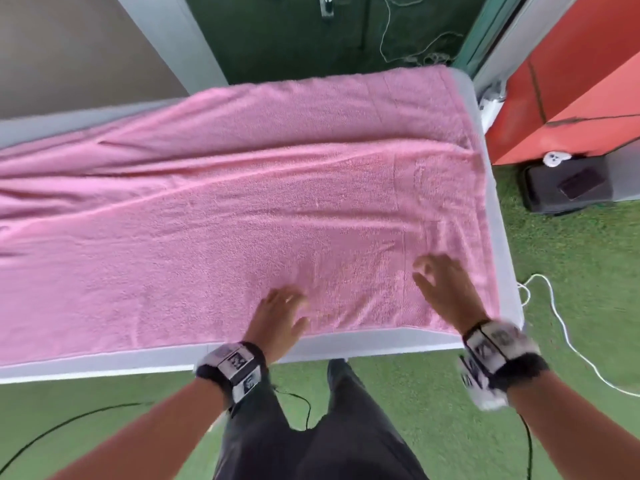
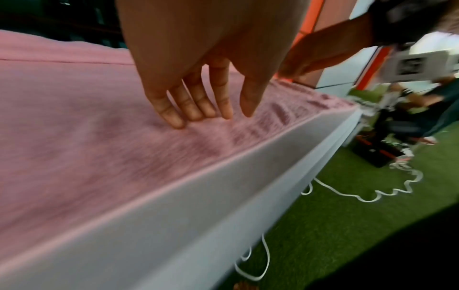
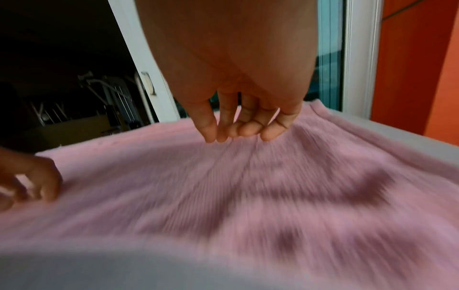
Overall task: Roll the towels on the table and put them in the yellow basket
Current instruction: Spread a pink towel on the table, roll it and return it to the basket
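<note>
A large pink towel (image 1: 242, 209) lies spread flat over the white table (image 1: 346, 344), covering nearly all of its top, with long creases running left to right. My left hand (image 1: 280, 310) rests on the towel near the table's front edge, its straight fingers (image 2: 198, 109) touching the cloth. My right hand (image 1: 440, 282) hovers or rests on the towel near the right end, fingers (image 3: 248, 125) loosely bent over the pink towel (image 3: 248, 196), holding nothing. The yellow basket is not in view.
The table's front edge (image 2: 223, 196) and right end border green turf (image 1: 571, 271). White cable (image 1: 561, 327) trails on the floor to the right, black cable (image 1: 69, 424) to the left. A black box (image 1: 568, 188) and an orange wall (image 1: 571, 81) stand at the right.
</note>
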